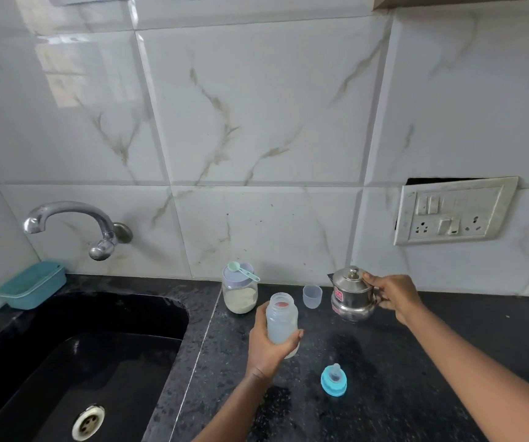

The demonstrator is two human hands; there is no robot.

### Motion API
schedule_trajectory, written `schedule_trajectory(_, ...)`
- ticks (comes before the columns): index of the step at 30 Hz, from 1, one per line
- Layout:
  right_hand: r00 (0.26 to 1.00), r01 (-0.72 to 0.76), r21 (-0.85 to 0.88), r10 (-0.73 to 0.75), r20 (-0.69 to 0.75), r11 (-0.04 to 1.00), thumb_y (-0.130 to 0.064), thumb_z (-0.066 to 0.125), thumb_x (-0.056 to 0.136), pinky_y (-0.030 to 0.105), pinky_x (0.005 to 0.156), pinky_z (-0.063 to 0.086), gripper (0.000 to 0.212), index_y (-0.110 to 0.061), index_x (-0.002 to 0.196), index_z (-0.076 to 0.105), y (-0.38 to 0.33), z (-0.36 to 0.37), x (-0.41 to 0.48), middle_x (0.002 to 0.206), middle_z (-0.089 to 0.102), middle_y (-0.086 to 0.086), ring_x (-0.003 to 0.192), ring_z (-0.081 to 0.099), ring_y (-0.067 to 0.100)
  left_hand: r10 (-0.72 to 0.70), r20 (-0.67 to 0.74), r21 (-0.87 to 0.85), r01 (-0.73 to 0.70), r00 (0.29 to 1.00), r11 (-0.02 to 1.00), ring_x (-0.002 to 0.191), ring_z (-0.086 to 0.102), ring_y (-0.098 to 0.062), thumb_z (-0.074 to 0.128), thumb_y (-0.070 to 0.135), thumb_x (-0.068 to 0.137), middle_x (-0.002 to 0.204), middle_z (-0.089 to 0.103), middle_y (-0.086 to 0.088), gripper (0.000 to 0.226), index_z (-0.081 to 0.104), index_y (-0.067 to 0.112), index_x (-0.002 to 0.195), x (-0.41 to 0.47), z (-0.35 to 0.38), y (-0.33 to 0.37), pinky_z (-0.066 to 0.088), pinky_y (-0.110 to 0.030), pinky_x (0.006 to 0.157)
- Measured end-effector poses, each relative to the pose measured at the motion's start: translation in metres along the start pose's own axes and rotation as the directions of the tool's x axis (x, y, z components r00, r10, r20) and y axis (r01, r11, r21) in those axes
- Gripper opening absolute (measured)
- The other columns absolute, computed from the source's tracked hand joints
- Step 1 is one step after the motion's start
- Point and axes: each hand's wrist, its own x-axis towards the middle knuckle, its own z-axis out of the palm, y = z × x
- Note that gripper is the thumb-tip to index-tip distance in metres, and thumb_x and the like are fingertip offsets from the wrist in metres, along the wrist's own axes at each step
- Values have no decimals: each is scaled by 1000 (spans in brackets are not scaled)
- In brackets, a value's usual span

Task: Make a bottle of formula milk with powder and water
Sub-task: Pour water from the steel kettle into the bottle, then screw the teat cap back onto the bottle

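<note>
Dark counter (400, 362) by the sink: left hand (268, 344) clamps the open bottle (281, 323) centre-frame, right hand (390, 298) grips the kettle (350, 295) at two o'clock — tip slowly, spout over the mouth, bottle upright.

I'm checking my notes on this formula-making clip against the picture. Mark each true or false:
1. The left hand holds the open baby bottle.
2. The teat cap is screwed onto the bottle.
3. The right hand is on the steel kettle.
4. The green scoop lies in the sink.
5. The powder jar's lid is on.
1. True: the left hand grips the uncapped baby bottle.
2. False: the teat cap sits apart on the counter.
3. True: the right hand holds the steel kettle by its handle side.
4. False: the green scoop rests on top of the powder jar.
5. True: its lid is on, under the scoop.
</note>
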Motion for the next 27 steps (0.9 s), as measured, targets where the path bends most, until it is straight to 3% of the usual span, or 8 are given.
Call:
schedule_trajectory(2, 998, -29, 64, 32, -55, 998, -15, 77, 75, 53, 87, 49, 48, 21, 98, 57, 13, 3, 6, 89, 58, 38, 75, 56, 37, -25, 1, 12, 25, 1000, 1000, 97, 59, -7, 73, 49, 47, 107, 59, 15, 65, 47, 39, 106, 2, 2, -3, 47, -5, 69)
schedule_trajectory(4, 994, -62, 116, 72, -79, 991, -16, 77, 75, 45, 77, 52, 34, 10, 91, 62, 24, 6, 12, 78, 58, 23, 66, 51, 25, -38, -12, 28, 38, 999, 999, 95, 60, -8, 74, 47, 49, 104, 60, 14, 59, 48, 41, 101, 4, 2, -7, 47, -6, 68)
schedule_trajectory(6, 991, -86, 154, 100, -90, 984, -18, 78, 74, 35, 66, 46, 26, 1, 82, 62, 33, 8, 17, 72, 53, 14, 58, 44, 18, -42, -25, 34, 43, 999, 998, 91, 60, -9, 80, 31, 58, 100, 62, 13, 50, 50, 39, 97, 5, 3, -12, 48, -6, 68)
schedule_trajectory(8, 988, -89, 183, 111, -111, 979, -19, 79, 73, 34, 66, 44, 24, -1, 76, 63, 39, 9, 21, 66, 52, 11, 55, 42, 17, -42, -36, 40, 43, 998, 998, 86, 60, -9, 80, 20, 62, 95, 62, 11, 44, 53, 36, 93, 6, 3, -16, 48, -7, 67)
schedule_trajectory(12, 979, -99, 219, 135, -156, 971, -18, 79, 74, 35, 68, 44, 22, -1, 75, 64, 46, 9, 27, 65, 54, 9, 55, 43, 16, -45, -66, 45, 48, 997, 998, 95, 61, -10, 74, 44, 50, 102, 64, 12, 55, 54, 35, 101, 6, 4, -27, 48, -8, 72)
schedule_trajectory(17, 977, -104, 189, 136, -165, 977, -19, 78, 74, 34, 64, 39, 25, 1, 77, 63, 56, 6, 35, 58, 49, 8, 50, 37, 16, -35, -73, 55, 39, 997, 998, 88, 61, -9, 76, 37, 54, 95, 65, 10, 46, 55, 33, 95, 5, 4, -30, 48, -8, 70)
schedule_trajectory(24, 974, -72, 164, 105, -199, 984, -18, 77, 76, 33, 62, 41, 35, -3, 57, 52, 71, 5, 34, 54, 47, 8, 52, 40, 18, -41, -55, 55, 44, 998, 998, 87, 61, -9, 70, 49, 46, 94, 63, 12, 53, 51, 38, 94, 2, 7, -28, 48, -8, 68)
schedule_trajectory(27, 980, -62, 104, 80, -181, 993, -22, 77, 77, 35, 64, 44, 39, -3, 55, 50, 68, 2, 32, 55, 49, 10, 55, 44, 20, -34, -44, 73, 37, 998, 997, 89, 61, -10, 78, 40, 52, 96, 63, 13, 50, 51, 37, 95, 1, 7, -27, 48, -6, 67)
